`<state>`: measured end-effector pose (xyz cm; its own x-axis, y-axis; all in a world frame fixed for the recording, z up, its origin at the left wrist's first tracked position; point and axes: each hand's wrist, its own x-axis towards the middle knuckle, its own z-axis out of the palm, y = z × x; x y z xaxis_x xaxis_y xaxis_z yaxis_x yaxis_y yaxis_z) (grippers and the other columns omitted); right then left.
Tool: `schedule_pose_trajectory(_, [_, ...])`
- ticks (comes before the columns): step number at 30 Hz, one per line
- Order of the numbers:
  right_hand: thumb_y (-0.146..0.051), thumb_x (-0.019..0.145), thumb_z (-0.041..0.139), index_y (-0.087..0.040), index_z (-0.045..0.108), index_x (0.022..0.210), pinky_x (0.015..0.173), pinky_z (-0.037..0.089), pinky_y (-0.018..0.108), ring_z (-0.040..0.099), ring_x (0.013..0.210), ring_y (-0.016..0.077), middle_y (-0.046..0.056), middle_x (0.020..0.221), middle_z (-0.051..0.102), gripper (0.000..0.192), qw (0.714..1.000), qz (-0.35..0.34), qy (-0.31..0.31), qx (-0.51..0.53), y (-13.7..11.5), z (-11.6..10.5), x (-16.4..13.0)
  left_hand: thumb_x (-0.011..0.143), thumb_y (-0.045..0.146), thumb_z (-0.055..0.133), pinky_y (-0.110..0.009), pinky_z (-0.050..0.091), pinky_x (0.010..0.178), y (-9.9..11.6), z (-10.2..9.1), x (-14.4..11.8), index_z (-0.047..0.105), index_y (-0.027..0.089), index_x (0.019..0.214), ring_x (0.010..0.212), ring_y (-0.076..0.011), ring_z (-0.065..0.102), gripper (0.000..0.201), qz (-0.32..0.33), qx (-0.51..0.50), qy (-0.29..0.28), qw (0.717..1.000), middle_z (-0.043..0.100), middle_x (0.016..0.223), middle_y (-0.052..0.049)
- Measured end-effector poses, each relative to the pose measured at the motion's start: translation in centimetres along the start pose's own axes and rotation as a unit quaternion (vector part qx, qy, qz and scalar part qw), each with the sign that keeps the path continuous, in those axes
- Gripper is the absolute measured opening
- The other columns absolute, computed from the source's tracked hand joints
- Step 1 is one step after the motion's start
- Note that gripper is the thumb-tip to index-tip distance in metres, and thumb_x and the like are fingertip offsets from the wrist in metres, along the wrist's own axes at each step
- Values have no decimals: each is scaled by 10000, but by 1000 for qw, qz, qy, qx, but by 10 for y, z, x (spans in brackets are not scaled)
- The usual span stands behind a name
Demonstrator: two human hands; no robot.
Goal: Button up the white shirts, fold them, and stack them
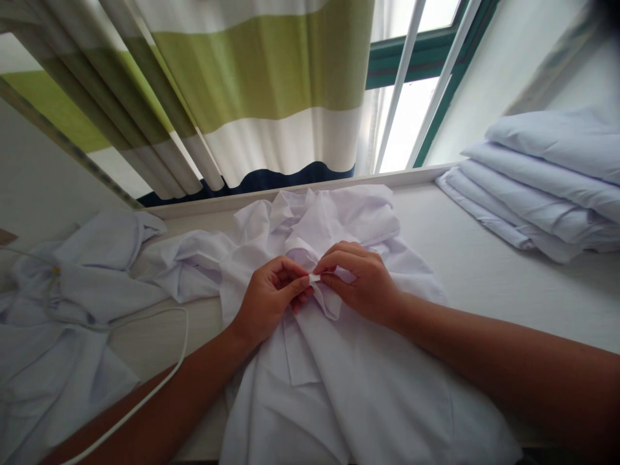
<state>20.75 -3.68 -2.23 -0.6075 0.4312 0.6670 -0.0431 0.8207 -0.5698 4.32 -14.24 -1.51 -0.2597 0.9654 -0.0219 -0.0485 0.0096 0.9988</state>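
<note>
A white shirt [339,387] lies spread and crumpled on the white table [484,258] in front of me, its collar end toward the window. My left hand [268,297] and my right hand [361,278] meet over the upper middle of the shirt. Both pinch a small fold of the shirt's fabric between thumb and fingers, fingertips almost touching. Whether a button sits under the fingers is hidden.
A stack of folded white garments [547,187] lies at the back right. More crumpled white cloth [62,310] is heaped on the left, with a thin white cable [181,352] across it. A striped green and white curtain [252,97] and a window [416,97] stand behind the table.
</note>
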Motion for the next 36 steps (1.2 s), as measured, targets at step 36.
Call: schedule_pose_trajectory(36, [-88, 801, 701, -211, 674, 774, 729, 493, 308, 648, 765, 174, 2, 794, 704, 129, 980, 131, 26, 145, -8, 1, -2, 802, 271, 784, -232, 527, 610, 11, 5, -15, 782, 210, 806, 653, -140, 665, 62, 196, 252, 87, 943, 766, 776, -21])
